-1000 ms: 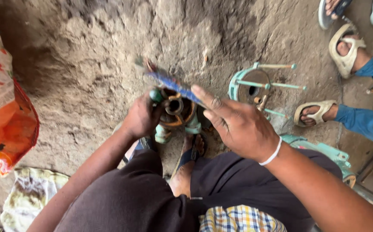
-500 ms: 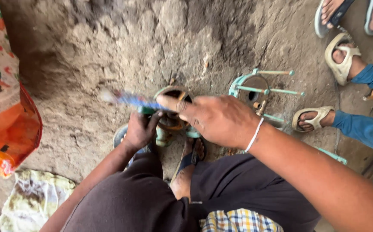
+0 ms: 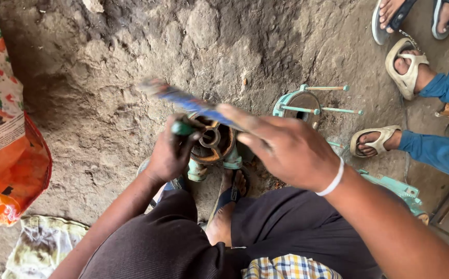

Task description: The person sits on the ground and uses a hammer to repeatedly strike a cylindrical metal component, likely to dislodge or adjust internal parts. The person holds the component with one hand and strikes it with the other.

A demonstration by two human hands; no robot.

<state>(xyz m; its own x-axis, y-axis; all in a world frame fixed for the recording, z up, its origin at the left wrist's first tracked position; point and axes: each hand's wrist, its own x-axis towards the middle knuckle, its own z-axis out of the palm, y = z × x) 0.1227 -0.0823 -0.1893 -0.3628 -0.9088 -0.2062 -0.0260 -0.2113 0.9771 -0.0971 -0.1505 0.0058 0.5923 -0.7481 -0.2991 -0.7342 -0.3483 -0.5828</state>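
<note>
A round rusty pump part [image 3: 215, 140] with pale green lugs stands on the dirt floor between my feet. My left hand [image 3: 170, 152] is wrapped around a green-handled tool [image 3: 183, 127] set against the part's left rim. Above the part, my right hand [image 3: 286, 147] grips a long blue flat tool [image 3: 183, 99]. That blue tool points up and to the left and looks blurred. A white band circles my right wrist.
A pale green housing with long studs [image 3: 307, 103] lies to the right of the part. Another person's sandalled feet [image 3: 374, 142] and blue trouser legs are at the right. An orange sack [image 3: 7, 155] sits at the left, a stained cloth [image 3: 43, 243] below it.
My right hand has swung the blue tool from pointing up over the part round to the left, then raised it a little. My left hand stays on the green-handled tool.
</note>
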